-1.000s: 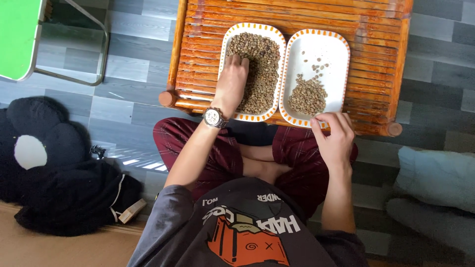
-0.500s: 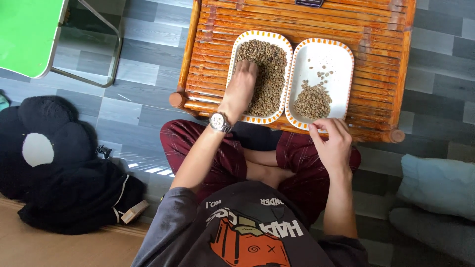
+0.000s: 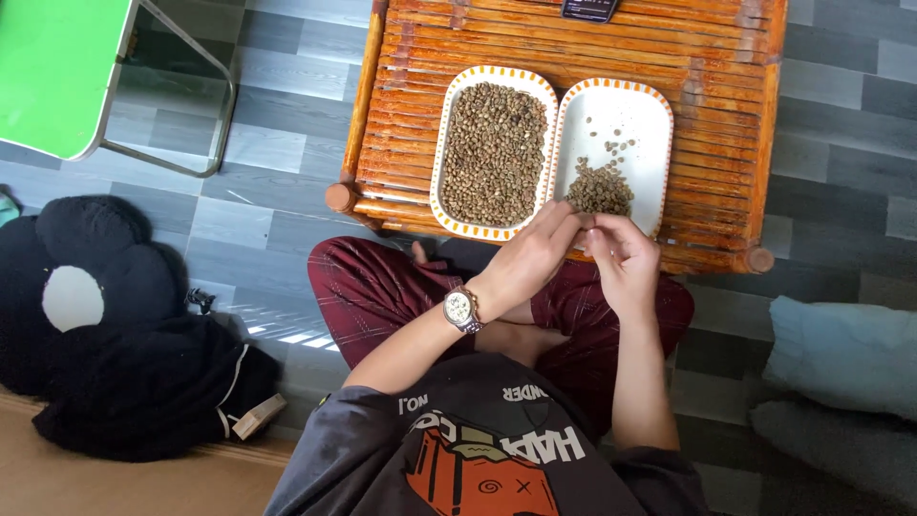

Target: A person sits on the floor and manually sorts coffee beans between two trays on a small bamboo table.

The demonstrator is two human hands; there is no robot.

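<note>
Two white oval trays with orange rims lie side by side on a low bamboo table (image 3: 726, 124). The left tray (image 3: 449, 124) is full of greenish-brown beans (image 3: 492, 153). In the right tray (image 3: 650, 124) there is a small heap of beans (image 3: 599, 188) and a few loose ones. My left hand (image 3: 530, 258), a watch on its wrist, and my right hand (image 3: 623, 253) meet fingertip to fingertip at the near rim of the right tray. Both have their fingers drawn together. Anything held between them is hidden.
I sit cross-legged on a grey plank floor (image 3: 277, 143), knees against the table's near edge. A black plush toy (image 3: 105, 325) lies at the left, a green folding table (image 3: 57, 67) at the top left, grey cushions (image 3: 841, 363) at the right. A dark device (image 3: 589, 9) sits on the table's far edge.
My left hand has left the full tray and drawn back to the right, meeting my right hand at the right tray's near rim. The view has shifted slightly.
</note>
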